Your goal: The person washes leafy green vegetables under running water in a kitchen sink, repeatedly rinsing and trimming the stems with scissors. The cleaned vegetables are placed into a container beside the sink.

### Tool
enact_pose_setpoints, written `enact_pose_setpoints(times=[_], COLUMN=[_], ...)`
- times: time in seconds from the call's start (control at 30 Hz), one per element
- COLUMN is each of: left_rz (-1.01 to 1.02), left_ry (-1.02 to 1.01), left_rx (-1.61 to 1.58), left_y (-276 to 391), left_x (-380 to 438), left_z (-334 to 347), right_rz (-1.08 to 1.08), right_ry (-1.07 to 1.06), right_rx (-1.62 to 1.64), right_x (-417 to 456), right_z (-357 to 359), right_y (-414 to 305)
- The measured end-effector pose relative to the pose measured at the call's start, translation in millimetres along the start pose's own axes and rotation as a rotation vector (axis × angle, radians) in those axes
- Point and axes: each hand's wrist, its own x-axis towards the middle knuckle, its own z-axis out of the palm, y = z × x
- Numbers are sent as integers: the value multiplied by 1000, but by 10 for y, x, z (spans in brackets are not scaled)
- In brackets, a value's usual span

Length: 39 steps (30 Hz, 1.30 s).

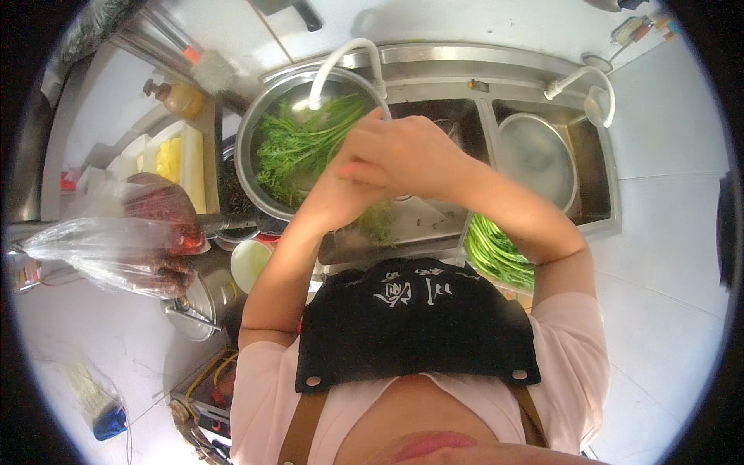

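My left hand [343,189] and my right hand [401,148] meet over the right rim of a round metal basin [243,168], the right one crossing over the left. Leafy green vegetables [302,139] lie in the basin, their stems running right up to my hands. My overlapping hands hide most of the fingers and whatever is between them. Under my left hand, more feathery greens [378,224] show in the sink area. A white curved faucet [343,49] arches over the basin.
Right of my hands is a steel double sink [491,133]; its right bowl holds a round pan of cloudy water [537,160] under a second faucet [604,87]. Long-stemmed greens [500,250] lie beside my right forearm. At left hang plastic bags [116,250], near a white container [195,168].
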Motion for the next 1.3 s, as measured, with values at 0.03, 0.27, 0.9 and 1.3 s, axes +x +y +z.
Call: enact_pose_setpoints(times=[0.03, 0.27, 0.9, 1.3], left_rz=[44, -83, -187, -24], left_ry=[-42, -349, -502, -511], left_rx=[10, -81, -322, -212], left_y=[-29, -38, -71, -145], left_x=[32, 179, 293, 419], left_z=[15, 96, 202, 234], right_rz=[21, 257, 248, 173], right_ry=[-30, 6, -42, 177], right_rx=[-2, 122, 368, -56], right_x=[-28, -102, -165, -274], right_z=[-14, -399, -637, -521], right_y=[28, 112, 18, 288])
